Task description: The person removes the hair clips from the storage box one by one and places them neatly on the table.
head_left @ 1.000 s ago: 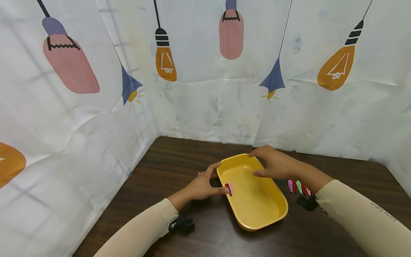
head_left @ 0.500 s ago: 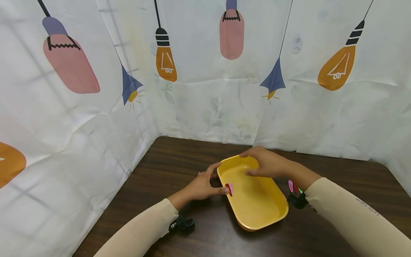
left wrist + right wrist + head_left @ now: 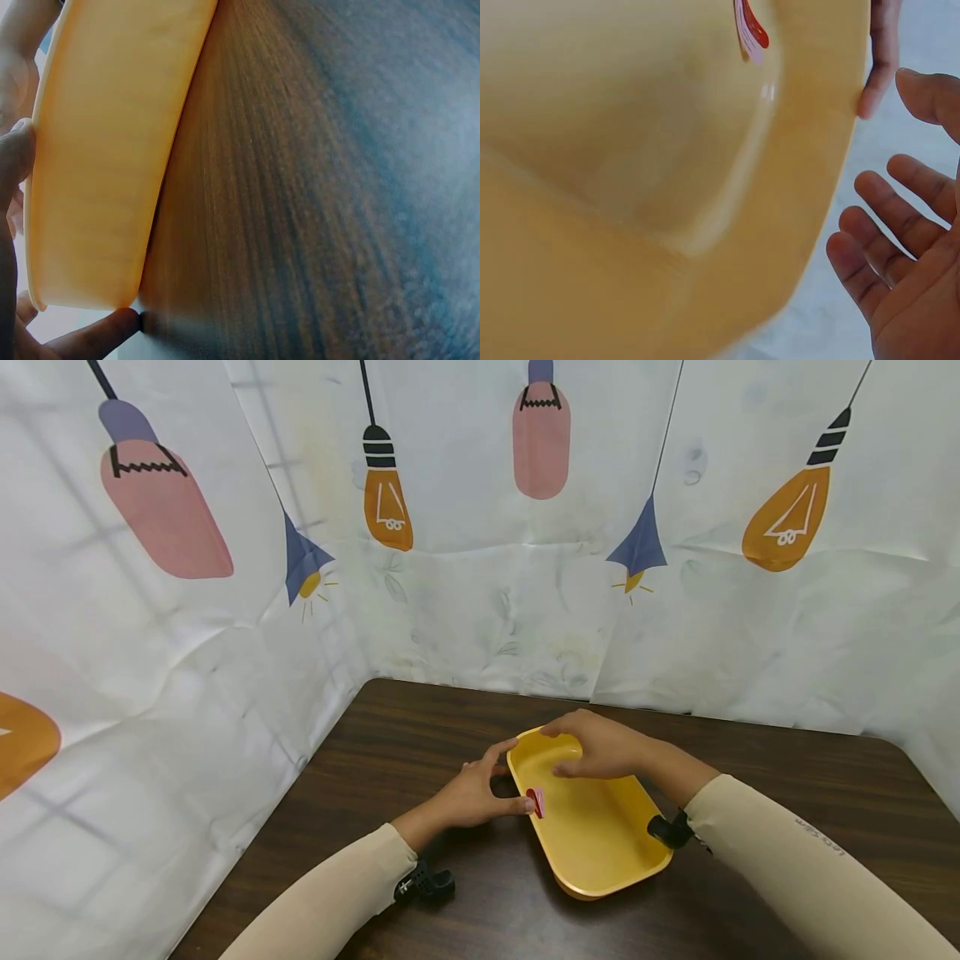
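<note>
A yellow plastic tray point(image 3: 600, 852) with rounded corners sits on the table. My left hand point(image 3: 472, 793) holds it at the left side, thumb at the rim and fingers around the far left corner. In the left wrist view, a fingertip touches the low corner of the tray wall point(image 3: 112, 150). Inside the tray, near the left thumb, lie a red hair clip point(image 3: 754, 26) and a pink hair clip point(image 3: 745, 30), side by side. My right hand point(image 3: 600, 745) hovers over the tray's far end, fingers spread and relaxed, palm bare in the right wrist view.
The brown wooden table point(image 3: 435, 718) is backed by a white printed curtain point(image 3: 465, 602) at the rear and left. Black wrist cameras point(image 3: 425, 883) sit under both sleeves; the right one point(image 3: 670, 832) overlaps the tray's right edge.
My right hand has moved left across the tray's far end. Its forearm now hides the row of hair clips seen earlier on the table at right. The left hand and tray stay put.
</note>
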Demonstrator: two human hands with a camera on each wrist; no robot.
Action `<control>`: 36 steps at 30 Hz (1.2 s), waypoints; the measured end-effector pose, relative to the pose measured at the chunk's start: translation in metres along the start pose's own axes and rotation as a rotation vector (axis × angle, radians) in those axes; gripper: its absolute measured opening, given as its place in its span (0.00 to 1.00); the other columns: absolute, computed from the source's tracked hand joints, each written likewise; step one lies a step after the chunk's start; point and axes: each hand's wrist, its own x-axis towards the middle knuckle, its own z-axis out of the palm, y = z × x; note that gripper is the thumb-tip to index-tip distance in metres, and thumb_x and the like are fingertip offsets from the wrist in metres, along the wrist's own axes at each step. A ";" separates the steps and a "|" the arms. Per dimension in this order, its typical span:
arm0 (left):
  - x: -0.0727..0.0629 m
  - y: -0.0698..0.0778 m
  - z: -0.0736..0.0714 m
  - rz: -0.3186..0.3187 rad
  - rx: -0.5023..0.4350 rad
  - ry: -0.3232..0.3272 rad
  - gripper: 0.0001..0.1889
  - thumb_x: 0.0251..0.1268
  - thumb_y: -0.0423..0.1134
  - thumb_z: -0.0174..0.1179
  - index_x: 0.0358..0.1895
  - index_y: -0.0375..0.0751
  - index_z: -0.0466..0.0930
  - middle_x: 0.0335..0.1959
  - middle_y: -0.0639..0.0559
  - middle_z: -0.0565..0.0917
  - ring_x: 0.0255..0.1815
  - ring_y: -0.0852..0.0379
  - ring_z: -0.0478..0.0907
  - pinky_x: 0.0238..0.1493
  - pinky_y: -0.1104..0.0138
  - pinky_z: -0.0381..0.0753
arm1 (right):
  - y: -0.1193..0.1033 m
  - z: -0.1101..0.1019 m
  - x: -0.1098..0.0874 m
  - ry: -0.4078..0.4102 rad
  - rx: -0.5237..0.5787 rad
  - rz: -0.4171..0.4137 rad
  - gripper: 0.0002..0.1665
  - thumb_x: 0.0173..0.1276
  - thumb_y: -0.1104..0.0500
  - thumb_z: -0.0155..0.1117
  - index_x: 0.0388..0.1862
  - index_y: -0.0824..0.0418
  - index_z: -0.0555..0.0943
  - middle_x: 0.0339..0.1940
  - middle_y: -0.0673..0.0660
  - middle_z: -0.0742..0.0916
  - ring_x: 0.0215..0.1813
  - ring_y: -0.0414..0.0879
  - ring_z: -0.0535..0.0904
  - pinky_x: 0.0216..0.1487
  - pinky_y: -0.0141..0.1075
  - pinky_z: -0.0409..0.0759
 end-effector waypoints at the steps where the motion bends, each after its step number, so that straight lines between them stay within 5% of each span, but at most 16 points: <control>1: 0.000 0.000 0.000 0.000 -0.001 0.000 0.54 0.57 0.70 0.68 0.83 0.65 0.47 0.67 0.44 0.79 0.73 0.35 0.66 0.73 0.34 0.51 | 0.000 0.002 0.001 -0.005 0.003 -0.002 0.36 0.69 0.46 0.72 0.70 0.61 0.77 0.67 0.57 0.80 0.69 0.57 0.72 0.67 0.55 0.72; 23: 0.000 0.001 -0.001 0.022 0.022 0.010 0.55 0.57 0.71 0.68 0.83 0.61 0.48 0.66 0.44 0.79 0.71 0.39 0.71 0.75 0.35 0.44 | -0.001 0.048 0.019 -0.100 -0.019 -0.058 0.30 0.65 0.50 0.74 0.63 0.61 0.82 0.61 0.54 0.84 0.66 0.55 0.73 0.70 0.51 0.67; 30: -0.001 0.001 -0.001 0.007 0.014 0.008 0.54 0.56 0.71 0.68 0.83 0.64 0.48 0.66 0.44 0.79 0.74 0.32 0.63 0.73 0.34 0.50 | 0.000 0.056 0.021 -0.112 -0.038 -0.071 0.28 0.62 0.49 0.76 0.59 0.59 0.84 0.58 0.53 0.85 0.65 0.55 0.74 0.70 0.52 0.66; 36: -0.001 0.001 -0.001 0.014 -0.001 0.009 0.54 0.56 0.70 0.69 0.82 0.64 0.48 0.66 0.43 0.79 0.73 0.35 0.66 0.72 0.35 0.54 | -0.002 0.058 0.021 -0.125 -0.028 -0.054 0.26 0.59 0.50 0.79 0.55 0.57 0.85 0.55 0.51 0.85 0.63 0.54 0.73 0.68 0.50 0.69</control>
